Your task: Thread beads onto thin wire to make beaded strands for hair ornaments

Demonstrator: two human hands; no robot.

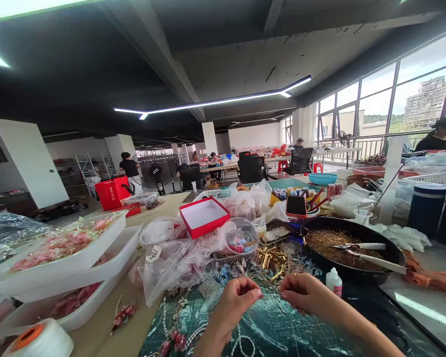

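My left hand (238, 300) is over the green cutting mat (267, 325), its thumb and fingers pinched together. Facing it across a small gap, my right hand (304, 293) is pinched in the same way. Anything between the fingertips is too fine to make out. Below my left hand, a white twisted cord (196, 331) loops over the mat beside a pink flower piece (177, 341). Just beyond both hands lie gold metal pieces (272, 260) and a heap of pale blue petals (225, 272). A small white squeeze bottle (334, 282) stands right of my right hand.
On the right, a black pan (360, 276) holds thin gold wires, with pliers (371, 257) across it. A red box lid (194, 229) rests on plastic bags (167, 267). Stacked white trays (96, 267) and a thread spool (40, 342) occupy the left. Several people are farther off.
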